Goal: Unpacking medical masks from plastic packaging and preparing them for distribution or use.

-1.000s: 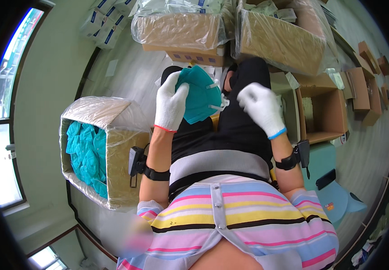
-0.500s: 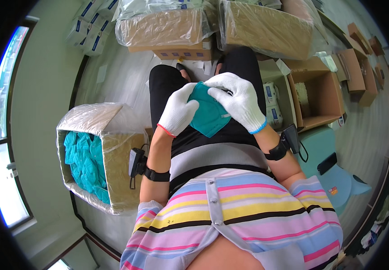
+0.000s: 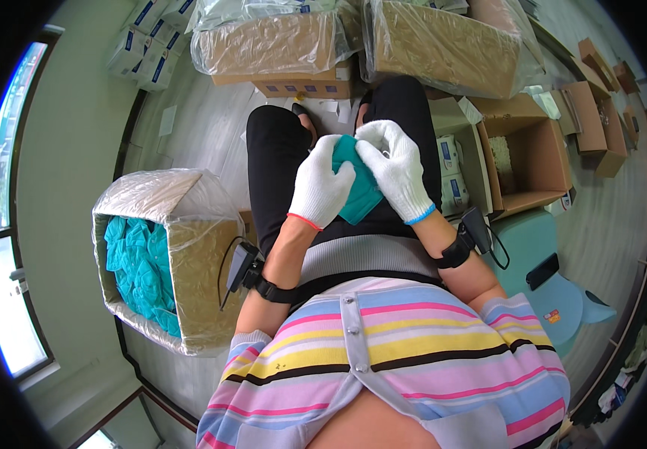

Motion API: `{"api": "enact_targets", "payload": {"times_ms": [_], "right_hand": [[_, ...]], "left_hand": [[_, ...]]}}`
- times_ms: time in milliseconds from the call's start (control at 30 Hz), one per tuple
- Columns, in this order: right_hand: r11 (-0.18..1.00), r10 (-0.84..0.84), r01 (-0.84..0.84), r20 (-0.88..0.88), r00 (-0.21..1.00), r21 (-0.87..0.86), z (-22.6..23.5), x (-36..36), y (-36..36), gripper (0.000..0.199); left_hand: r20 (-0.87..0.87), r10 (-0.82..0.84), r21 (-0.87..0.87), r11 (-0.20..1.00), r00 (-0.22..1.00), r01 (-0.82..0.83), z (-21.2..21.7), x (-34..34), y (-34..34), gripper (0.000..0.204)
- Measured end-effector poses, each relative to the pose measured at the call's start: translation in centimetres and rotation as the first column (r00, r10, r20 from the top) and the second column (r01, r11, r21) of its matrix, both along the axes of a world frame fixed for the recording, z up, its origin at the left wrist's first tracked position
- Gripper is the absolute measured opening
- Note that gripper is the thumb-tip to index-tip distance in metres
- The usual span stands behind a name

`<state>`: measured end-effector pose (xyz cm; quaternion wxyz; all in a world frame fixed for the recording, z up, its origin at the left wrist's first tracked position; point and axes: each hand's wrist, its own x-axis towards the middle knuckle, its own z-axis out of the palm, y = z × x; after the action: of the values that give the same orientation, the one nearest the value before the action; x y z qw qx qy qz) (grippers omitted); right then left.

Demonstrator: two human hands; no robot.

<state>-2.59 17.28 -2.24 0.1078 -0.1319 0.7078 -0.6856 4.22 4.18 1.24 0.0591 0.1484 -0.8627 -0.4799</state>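
Note:
A folded teal face mask (image 3: 359, 191) is held over my lap between both hands. My left hand (image 3: 321, 183), in a white knit glove with a red cuff edge, pinches the mask's left side with thumb and fingers. On the other side my right hand (image 3: 398, 165), gloved in white with a blue cuff edge, grips the upper right edge of the mask. A bit of white strap shows near the right fingers. Part of the mask lies hidden behind both gloves.
To my left stands a plastic-lined carton (image 3: 207, 277) holding many teal masks (image 3: 140, 269). Two plastic-covered cartons (image 3: 271, 49) (image 3: 443, 49) are ahead. At right are an open brown box (image 3: 529, 150), white packs (image 3: 452, 176), and a light-blue chair (image 3: 522, 243) with a phone (image 3: 543, 272).
My left hand has moved right, toward my right hand, and the mask now shows narrower between them. My right hand has shifted slightly, its fingers more bent on the mask's edge.

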Motion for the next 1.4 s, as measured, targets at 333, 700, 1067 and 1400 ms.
{"api": "enact_targets", "payload": {"times_ms": [333,700,1067,1400], "right_hand": [[0.71,0.688,-0.673,0.001,0.726,0.207,2.8,-4.0,2.8,0.032],[0.802,0.544,-0.557,0.122,0.83,0.216,1.1,-5.4,8.1,0.029],[0.86,0.421,-0.443,0.138,0.897,0.253,2.3,-6.4,11.5,0.028],[0.868,0.493,-0.497,0.137,0.859,-0.004,1.8,-5.6,9.9,0.022]], "left_hand": [[-0.036,-0.191,0.04,0.98,0.981,0.193,2.4,0.0,-2.3,0.029],[-0.122,-0.063,0.007,0.998,0.991,0.064,3.2,-0.3,-5.9,0.032],[-0.1,0.037,0.06,0.998,0.994,-0.032,5.4,0.3,-6.3,0.032],[0.057,0.044,0.27,0.961,0.997,-0.058,6.8,3.1,-8.5,0.036]]}}
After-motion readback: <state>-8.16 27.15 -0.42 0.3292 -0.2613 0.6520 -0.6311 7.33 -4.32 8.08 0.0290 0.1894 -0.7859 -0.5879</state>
